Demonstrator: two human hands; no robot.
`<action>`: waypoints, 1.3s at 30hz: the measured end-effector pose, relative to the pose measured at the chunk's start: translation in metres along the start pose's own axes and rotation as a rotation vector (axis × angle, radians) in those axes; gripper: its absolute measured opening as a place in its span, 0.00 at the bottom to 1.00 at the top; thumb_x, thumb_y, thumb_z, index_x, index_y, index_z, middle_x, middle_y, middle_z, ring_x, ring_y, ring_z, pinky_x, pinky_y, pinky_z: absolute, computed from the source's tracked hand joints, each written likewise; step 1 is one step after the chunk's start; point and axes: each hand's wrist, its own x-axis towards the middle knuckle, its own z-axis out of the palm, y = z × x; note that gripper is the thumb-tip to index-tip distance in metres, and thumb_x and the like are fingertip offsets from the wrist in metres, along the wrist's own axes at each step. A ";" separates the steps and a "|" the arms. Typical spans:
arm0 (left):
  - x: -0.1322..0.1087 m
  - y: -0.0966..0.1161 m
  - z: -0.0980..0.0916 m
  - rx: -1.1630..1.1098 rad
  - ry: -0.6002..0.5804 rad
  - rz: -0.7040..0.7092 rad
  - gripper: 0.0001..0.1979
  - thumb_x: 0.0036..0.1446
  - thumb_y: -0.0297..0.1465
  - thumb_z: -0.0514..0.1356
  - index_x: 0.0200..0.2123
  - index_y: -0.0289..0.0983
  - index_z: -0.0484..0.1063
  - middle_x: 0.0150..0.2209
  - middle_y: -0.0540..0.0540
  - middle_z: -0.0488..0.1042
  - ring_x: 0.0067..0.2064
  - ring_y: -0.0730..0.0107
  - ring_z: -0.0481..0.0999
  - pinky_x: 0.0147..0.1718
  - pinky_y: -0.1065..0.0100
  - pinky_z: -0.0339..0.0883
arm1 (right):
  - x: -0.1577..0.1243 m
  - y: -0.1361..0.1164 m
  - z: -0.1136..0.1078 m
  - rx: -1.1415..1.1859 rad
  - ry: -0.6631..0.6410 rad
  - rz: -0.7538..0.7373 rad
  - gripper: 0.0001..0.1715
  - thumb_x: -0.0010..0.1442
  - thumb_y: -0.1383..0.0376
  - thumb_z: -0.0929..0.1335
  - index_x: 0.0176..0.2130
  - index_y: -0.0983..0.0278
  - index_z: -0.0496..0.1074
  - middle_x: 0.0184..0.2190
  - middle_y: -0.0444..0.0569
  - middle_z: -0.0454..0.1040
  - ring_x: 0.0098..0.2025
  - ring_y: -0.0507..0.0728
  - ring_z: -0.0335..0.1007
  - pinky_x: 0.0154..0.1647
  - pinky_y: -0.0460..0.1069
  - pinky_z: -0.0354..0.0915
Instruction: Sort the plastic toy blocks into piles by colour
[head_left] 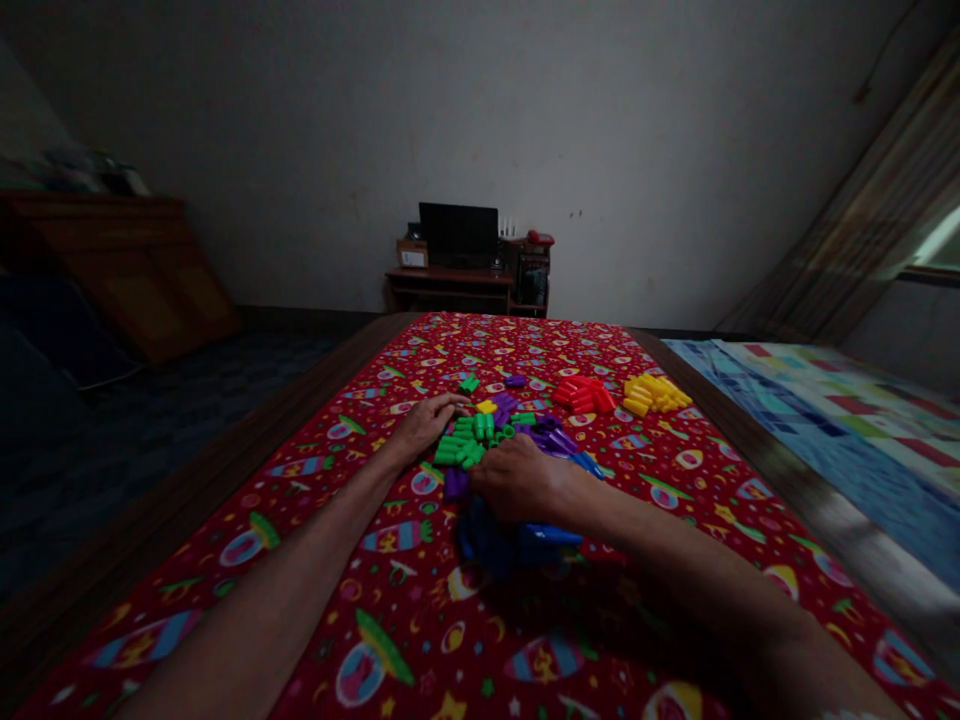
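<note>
Grip of right hand (514, 478) could not be determined, being hidden; nor that of left hand (425, 424), beside green pieces (450, 450).

The left hand (425, 425) and right hand (514, 480) flank green pieces (450, 451).
</note>
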 end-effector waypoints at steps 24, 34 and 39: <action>0.000 0.001 0.000 0.012 0.008 0.012 0.21 0.54 0.40 0.51 0.43 0.36 0.76 0.34 0.45 0.81 0.37 0.61 0.79 0.36 0.65 0.71 | -0.038 0.214 0.072 0.229 0.369 0.853 0.17 0.62 0.67 0.62 0.47 0.68 0.76 0.46 0.61 0.76 0.49 0.61 0.71 0.46 0.49 0.63; 0.000 -0.001 0.001 -0.049 0.034 -0.010 0.21 0.54 0.38 0.52 0.43 0.34 0.75 0.35 0.42 0.81 0.39 0.58 0.79 0.40 0.62 0.72 | 0.018 0.166 0.045 0.500 0.595 0.461 0.26 0.67 0.57 0.56 0.39 0.70 0.75 0.33 0.51 0.76 0.37 0.56 0.71 0.39 0.47 0.62; 0.004 -0.014 0.002 -0.194 0.372 -0.048 0.25 0.57 0.36 0.50 0.57 0.36 0.65 0.52 0.39 0.74 0.52 0.58 0.74 0.50 0.58 0.69 | 0.070 0.152 0.058 0.683 0.464 0.334 0.28 0.69 0.58 0.52 0.47 0.70 0.72 0.44 0.55 0.75 0.46 0.56 0.69 0.50 0.50 0.62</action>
